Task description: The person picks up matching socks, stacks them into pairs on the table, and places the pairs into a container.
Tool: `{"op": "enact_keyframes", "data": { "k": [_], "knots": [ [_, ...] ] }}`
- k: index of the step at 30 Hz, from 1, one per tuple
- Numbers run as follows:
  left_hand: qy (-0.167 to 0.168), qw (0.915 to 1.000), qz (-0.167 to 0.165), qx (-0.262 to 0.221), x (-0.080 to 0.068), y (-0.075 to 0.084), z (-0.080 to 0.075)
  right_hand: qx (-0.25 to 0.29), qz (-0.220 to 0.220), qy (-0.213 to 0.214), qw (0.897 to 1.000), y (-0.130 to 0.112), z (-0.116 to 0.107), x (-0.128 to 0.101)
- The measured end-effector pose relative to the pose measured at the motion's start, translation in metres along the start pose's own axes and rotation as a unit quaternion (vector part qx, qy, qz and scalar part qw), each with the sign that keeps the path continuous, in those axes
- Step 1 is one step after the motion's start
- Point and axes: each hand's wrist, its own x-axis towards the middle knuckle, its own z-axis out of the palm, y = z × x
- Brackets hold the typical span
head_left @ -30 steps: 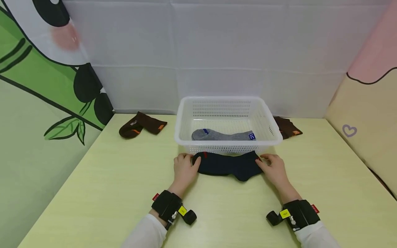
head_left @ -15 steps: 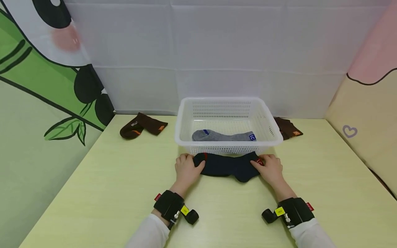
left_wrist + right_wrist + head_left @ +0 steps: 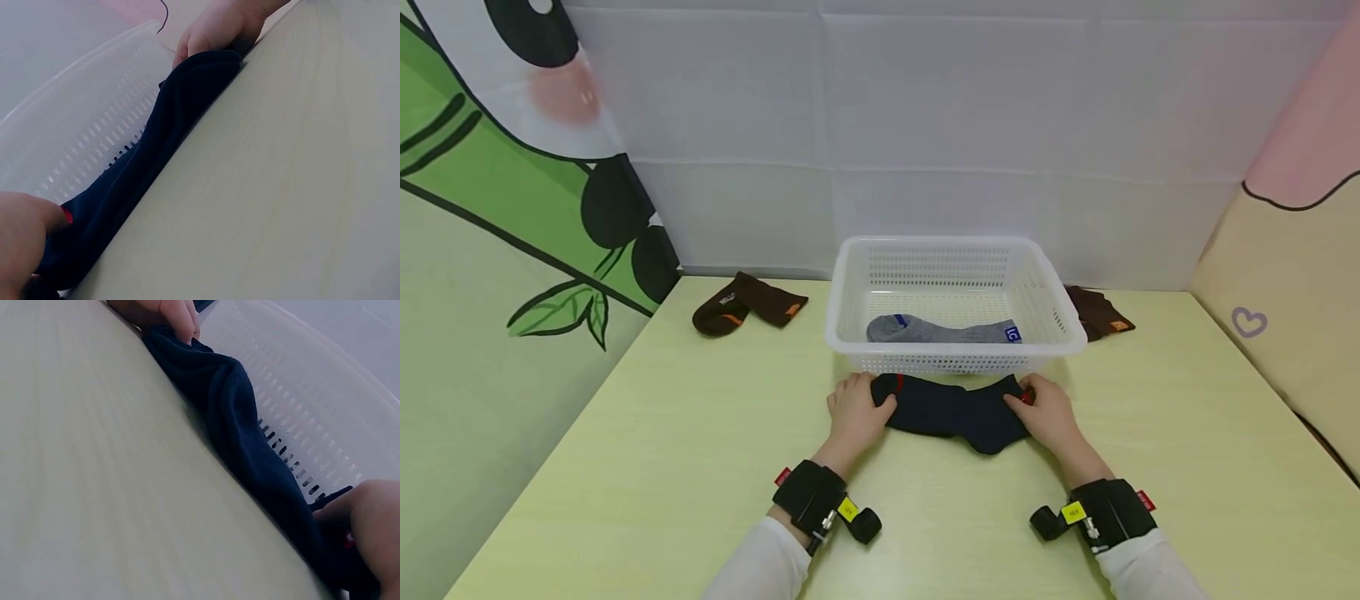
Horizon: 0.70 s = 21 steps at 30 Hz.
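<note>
Hands, two, left [image 3: 856, 410] and right [image 3: 1047, 412], pinch one navy sock [image 3: 953, 408]; one basket [image 3: 955, 360] behind.

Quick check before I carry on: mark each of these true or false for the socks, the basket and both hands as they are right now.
1. Both hands grip the dark navy sock, the left hand at one end and the right hand at the other. True.
2. The white basket holds nothing. False: a grey sock lies in it.
3. The navy sock lies on the table just in front of the basket. True.
4. A brown sock lies inside the basket. False: it lies on the table, left of the basket.
5. The right hand rests on the basket rim. False: it pinches the navy sock's end.
</note>
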Motion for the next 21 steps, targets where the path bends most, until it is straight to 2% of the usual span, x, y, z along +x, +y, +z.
{"op": "enact_keyframes", "data": {
  "k": [4, 8, 10, 12, 14, 15, 17, 19, 21],
  "knots": [
    [0.009, 0.9995, 0.006, -0.029, 0.0008, 0.0001, -0.0003, 0.048, 0.005, 0.002, 0.999, -0.0004, 0.0009, -0.0001],
    [0.014, 0.9964, 0.014, -0.082, 0.0013, -0.0001, -0.0008, 0.078, 0.010, 0.007, 0.997, -0.0015, 0.0016, -0.0004],
    [0.005, 0.9930, 0.009, -0.117, 0.0014, -0.0001, -0.0009, 0.093, 0.015, 0.008, 0.995, -0.0020, 0.0015, -0.0001],
    [-0.005, 0.9884, 0.003, -0.152, 0.0015, -0.0001, -0.0009, 0.130, 0.025, 0.004, 0.991, -0.0025, 0.0013, 0.0004],
    [-0.015, 0.9819, -0.016, -0.188, 0.0014, 0.0008, -0.0015, 0.189, 0.036, -0.002, 0.981, -0.0034, 0.0008, 0.0004],
    [-0.018, 0.9774, -0.028, -0.209, 0.0012, 0.0015, -0.0020, 0.229, 0.042, -0.009, 0.972, -0.0036, 0.0006, 0.0003],
    [-0.012, 0.9686, -0.046, -0.244, 0.0014, 0.0023, -0.0029, 0.325, 0.051, -0.022, 0.944, -0.0044, 0.0000, -0.0005],
    [0.000, 0.9589, -0.062, -0.277, 0.0020, 0.0024, -0.0035, 0.409, 0.050, -0.042, 0.910, -0.0050, -0.0008, -0.0017],
    [0.012, 0.9514, -0.068, -0.300, 0.0023, 0.0024, -0.0042, 0.484, 0.045, -0.073, 0.871, -0.0043, -0.0017, -0.0028]
  ]
}}
